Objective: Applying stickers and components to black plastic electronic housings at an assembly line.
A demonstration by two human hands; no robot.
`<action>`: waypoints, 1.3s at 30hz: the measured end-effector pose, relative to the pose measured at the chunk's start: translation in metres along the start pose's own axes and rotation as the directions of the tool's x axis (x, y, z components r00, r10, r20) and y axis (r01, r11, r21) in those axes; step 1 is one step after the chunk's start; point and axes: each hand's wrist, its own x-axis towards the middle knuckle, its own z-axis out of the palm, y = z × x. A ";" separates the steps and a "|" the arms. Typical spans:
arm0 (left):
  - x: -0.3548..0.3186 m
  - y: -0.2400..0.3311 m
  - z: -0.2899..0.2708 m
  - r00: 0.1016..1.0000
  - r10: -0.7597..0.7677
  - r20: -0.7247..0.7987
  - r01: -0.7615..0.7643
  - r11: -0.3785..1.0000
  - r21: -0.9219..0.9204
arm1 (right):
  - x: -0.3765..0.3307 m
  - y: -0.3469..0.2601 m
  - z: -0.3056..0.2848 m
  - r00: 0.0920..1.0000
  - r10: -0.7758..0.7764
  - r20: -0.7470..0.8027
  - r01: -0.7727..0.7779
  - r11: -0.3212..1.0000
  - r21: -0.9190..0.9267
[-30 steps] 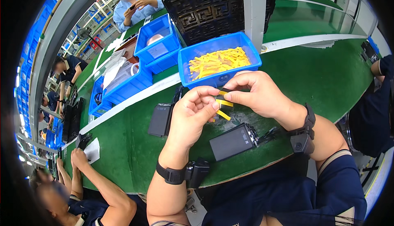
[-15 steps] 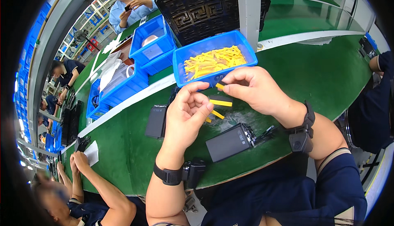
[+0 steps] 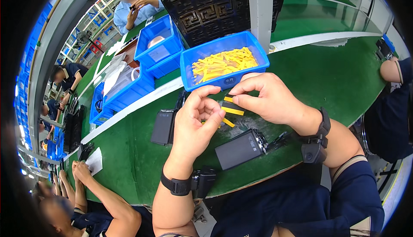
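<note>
My left hand (image 3: 195, 121) is closed, thumb and fingers pinching one end of a yellow-and-black strip (image 3: 232, 111). My right hand (image 3: 267, 98) pinches a smaller yellow-and-black piece (image 3: 228, 99) just above that strip; whether the two touch I cannot tell. Below the fingers, more yellow strips (image 3: 228, 123) lie on the green table. Nearer to me rests a flat black battery-like block (image 3: 239, 150) with a small circuit board and dark leads at its right end. Similar black blocks (image 3: 163, 127) are stacked to the left of my left hand.
A blue bin (image 3: 185, 71) full of loose yellow strips stands beyond my hands. More blue bins (image 3: 159, 56) sit to its left, beside a black patterned tray (image 3: 206, 11) and a white post (image 3: 260, 9). Co-workers sit at the left, far side and right.
My right hand has shifted slightly down, bringing its small piece closer to the strip in my left hand. My left hand has barely moved.
</note>
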 end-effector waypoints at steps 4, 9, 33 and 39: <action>0.000 0.001 0.001 1.000 0.005 -0.006 -0.005 1.000 0.015 | 0.000 -0.002 -0.001 1.000 0.007 0.023 -0.007 1.000 0.003; 0.001 0.001 0.001 1.000 -0.010 -0.003 0.010 1.000 0.004 | -0.001 -0.001 0.000 0.999 0.015 0.041 -0.017 1.000 0.025; 0.004 -0.004 -0.004 0.991 -0.116 0.060 0.131 0.906 -0.402 | -0.002 -0.005 0.005 0.996 -0.047 -0.070 0.066 0.950 0.305; 0.006 -0.028 -0.017 0.976 -0.202 -0.075 0.202 0.734 0.649 | 0.004 -0.003 -0.003 0.991 0.066 -0.113 -0.031 0.958 0.284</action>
